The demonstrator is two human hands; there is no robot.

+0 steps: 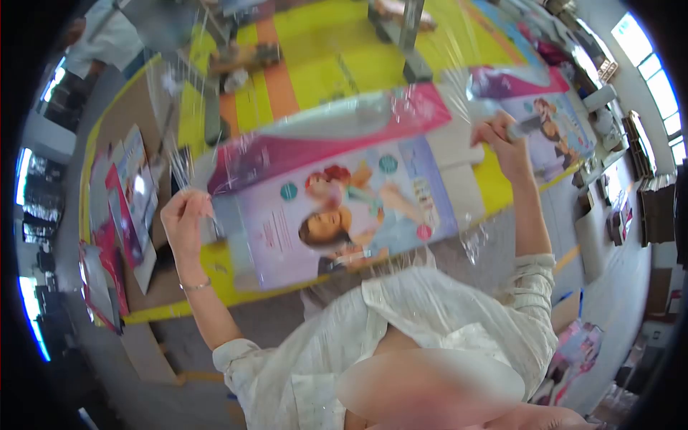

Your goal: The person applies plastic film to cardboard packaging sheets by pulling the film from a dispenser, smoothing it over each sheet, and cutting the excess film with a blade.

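Clear plastic film (466, 247) spreads over a large printed package (279, 222) with a pink top band, lying on the yellow table in front of me. At the package's left side, my left hand (188, 218) pinches the film between thumb and fingers. My right hand (503, 143) is raised beyond the package's right side, its fingers closed on the film; a blurred greyish thing beside it is hard to make out. A second printed package (548, 132) lies just right of that hand.
Metal posts (412, 43) stand on the yellow table (315, 68) behind the package. Printed pieces and cardboard (132, 193) lie at the left. A person in light clothing (107, 36) is at the far left. More printed pieces (577, 351) lie at the lower right.
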